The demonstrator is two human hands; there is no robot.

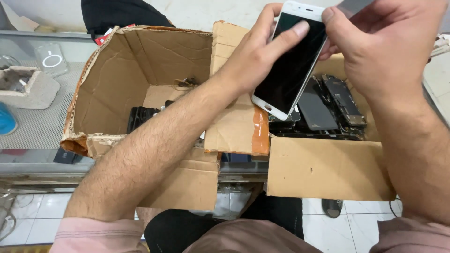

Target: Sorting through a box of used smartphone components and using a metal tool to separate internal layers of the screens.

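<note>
A white-framed phone screen panel [290, 65] with a black glass face is held up over two torn cardboard boxes. My left hand [255, 54] grips its left edge, with the index finger lying across the glass near the top. My right hand [375, 47] pinches the panel's top right corner. Below it, the right box [328, 171] holds several dark phone screens and phone parts [328, 107]. The left box [136, 70] has a stack of dark parts [140, 117] at its bottom, partly hidden by my left forearm.
A glass counter [37, 131] with a mesh mat runs under the boxes at left. On it sit a grey block-shaped holder [28, 86], a clear round-marked case [50, 60] and a blue object [5, 119]. White floor tiles and my knees show below.
</note>
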